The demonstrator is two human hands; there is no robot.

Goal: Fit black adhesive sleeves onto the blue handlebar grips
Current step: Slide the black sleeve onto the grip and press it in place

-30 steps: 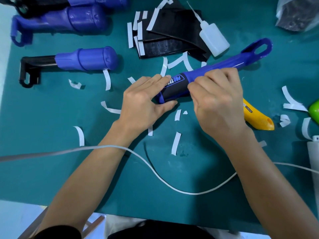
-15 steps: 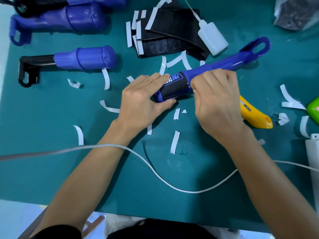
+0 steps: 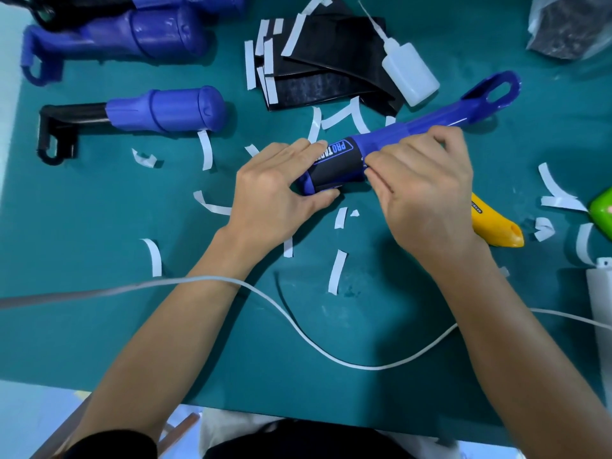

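Closely, left hand (image 3: pixel 275 197) round black sleeve (image 3: pixel 337 164), right hand (image 3: pixel 422 193) round blue grip (image 3: pixel 381 138)

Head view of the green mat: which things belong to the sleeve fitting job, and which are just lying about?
Job: left hand and right hand holding the blue grip with its black sleeve; spare black sleeves; waiting blue grips.
Lying about: white backing strips, yellow knife, squeeze bottle, white cable, plastic bag.
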